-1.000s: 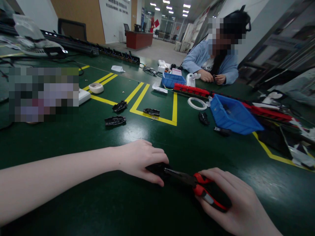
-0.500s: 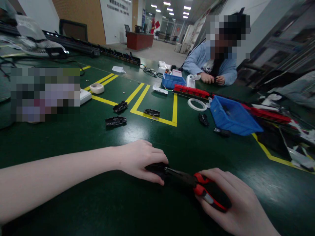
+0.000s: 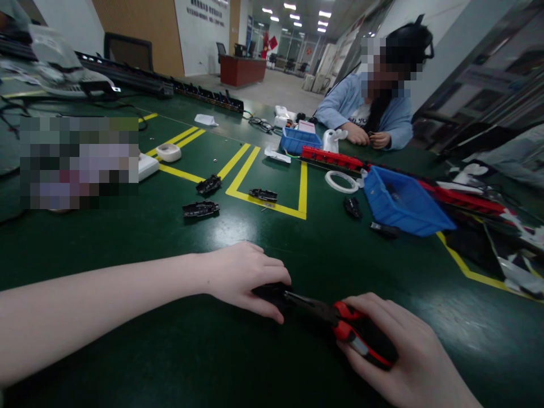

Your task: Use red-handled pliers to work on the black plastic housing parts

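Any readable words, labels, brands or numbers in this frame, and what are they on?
None can be read.
Wall sign: rows of dark characters, too small and blurred.
Co-worker's shirt: print mostly hidden, unreadable.
Pliers in the right hand: no marking shows.

Red-and-black pliers (image 3: 340, 326), black part (image 3: 267, 293), dark green table (image 3: 170, 340) with yellow lines (image 3: 266, 204), blue bin (image 3: 403, 201).

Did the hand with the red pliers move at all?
No. The right hand with the red-handled pliers sits at the same spot below the yellow tape line; the whole view only shifted slightly.
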The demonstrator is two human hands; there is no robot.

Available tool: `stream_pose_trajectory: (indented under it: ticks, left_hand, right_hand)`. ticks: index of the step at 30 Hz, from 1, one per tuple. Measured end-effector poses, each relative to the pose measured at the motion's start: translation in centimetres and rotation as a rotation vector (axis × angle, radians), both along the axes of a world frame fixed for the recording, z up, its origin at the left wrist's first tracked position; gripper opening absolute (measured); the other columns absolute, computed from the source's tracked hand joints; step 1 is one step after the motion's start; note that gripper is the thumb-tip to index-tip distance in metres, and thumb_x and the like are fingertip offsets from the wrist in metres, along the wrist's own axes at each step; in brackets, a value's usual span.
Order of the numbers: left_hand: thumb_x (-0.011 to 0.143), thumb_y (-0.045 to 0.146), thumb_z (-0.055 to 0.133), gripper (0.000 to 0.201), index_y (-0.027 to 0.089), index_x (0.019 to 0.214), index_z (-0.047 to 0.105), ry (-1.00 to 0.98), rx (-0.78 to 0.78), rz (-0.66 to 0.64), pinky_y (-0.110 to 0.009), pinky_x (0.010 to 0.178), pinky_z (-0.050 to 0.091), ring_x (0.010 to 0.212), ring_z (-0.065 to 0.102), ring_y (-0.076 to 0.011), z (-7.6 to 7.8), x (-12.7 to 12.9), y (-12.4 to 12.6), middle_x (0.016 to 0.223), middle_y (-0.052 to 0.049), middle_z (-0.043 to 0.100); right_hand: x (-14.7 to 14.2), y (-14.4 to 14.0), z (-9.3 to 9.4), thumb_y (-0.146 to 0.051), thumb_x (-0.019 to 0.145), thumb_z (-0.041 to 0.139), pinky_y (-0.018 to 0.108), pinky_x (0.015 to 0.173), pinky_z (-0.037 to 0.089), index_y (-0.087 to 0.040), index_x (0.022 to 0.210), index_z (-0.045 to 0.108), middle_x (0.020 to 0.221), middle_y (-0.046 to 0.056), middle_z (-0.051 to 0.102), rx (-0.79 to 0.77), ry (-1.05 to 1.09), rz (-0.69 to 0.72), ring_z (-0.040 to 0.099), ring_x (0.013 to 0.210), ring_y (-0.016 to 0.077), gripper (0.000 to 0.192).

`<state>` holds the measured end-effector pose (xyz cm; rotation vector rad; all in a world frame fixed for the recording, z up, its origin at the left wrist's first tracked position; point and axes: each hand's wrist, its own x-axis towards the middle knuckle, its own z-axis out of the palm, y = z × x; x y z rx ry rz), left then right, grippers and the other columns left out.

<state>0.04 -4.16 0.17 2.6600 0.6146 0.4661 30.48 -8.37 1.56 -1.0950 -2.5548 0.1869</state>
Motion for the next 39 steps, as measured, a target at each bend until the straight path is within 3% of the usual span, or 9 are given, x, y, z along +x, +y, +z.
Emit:
stream_pose_trajectory:
  ticks: [7,17,27,31,36,39]
  left_hand:
    - [0.086,0.052,0.067,0.043,0.017,0.11,0.058,0.01,0.009,0.002,-0.027,0.061,0.043,0.071,0.061,-0.014,0.1,0.0,-0.1,0.095,-0.001,0.066]
    - [0.087,0.053,0.065,0.041,0.017,0.108,0.058,0.006,0.007,-0.013,-0.027,0.062,0.044,0.072,0.063,-0.015,0.1,0.1,0.0,0.093,-0.001,0.067]
    - [0.088,0.053,0.064,0.041,0.016,0.106,0.06,0.016,0.022,-0.02,-0.027,0.062,0.044,0.071,0.063,-0.0153,0.1,0.1,-0.1,0.091,-0.003,0.067]
    - [0.089,0.053,0.063,0.04,0.016,0.104,0.06,0.016,0.005,-0.02,-0.027,0.062,0.044,0.071,0.063,-0.0157,0.1,0.1,0.0,0.09,-0.003,0.068]
    - [0.088,0.054,0.064,0.04,0.017,0.101,0.061,0.013,-0.026,-0.017,-0.028,0.064,0.044,0.072,0.064,-0.0163,0.2,0.1,0.0,0.09,-0.003,0.069]
    - [0.089,0.053,0.062,0.041,0.016,0.108,0.062,0.028,-0.007,-0.02,-0.028,0.063,0.044,0.073,0.065,-0.0168,0.3,0.1,0.0,0.091,-0.004,0.069]
  right_hand:
    - [-0.5,-0.4,0.1,-0.032,0.081,0.059,0.031,0.065,0.053,-0.026,0.109,0.058,0.094,0.005,0.069,-0.074,0.04,-0.053,0.067,0.075,0.0185,0.028]
    - [0.2,-0.2,0.0,-0.033,0.082,0.059,0.035,0.07,0.052,-0.023,0.112,0.058,0.098,0.008,0.069,0.114,-0.027,-0.008,0.067,0.081,0.0216,0.032]
    - [0.8,-0.1,-0.3,-0.034,0.083,0.058,0.037,0.074,0.053,-0.023,0.116,0.058,0.102,0.008,0.07,0.183,-0.069,-0.011,0.068,0.088,0.0233,0.035]
    - [0.6,0.0,-0.2,-0.033,0.08,0.061,0.035,0.071,0.054,-0.023,0.116,0.057,0.1,0.008,0.07,0.152,-0.058,0.031,0.069,0.085,0.0231,0.037]
    - [0.2,0.0,-0.1,-0.032,0.081,0.059,0.036,0.073,0.055,-0.024,0.114,0.057,0.1,0.008,0.07,0.075,-0.026,-0.014,0.069,0.085,0.0228,0.034]
    - [0.2,0.1,0.0,-0.033,0.081,0.059,0.034,0.07,0.056,-0.024,0.122,0.056,0.101,0.007,0.071,0.041,-0.077,0.012,0.07,0.083,0.0216,0.042]
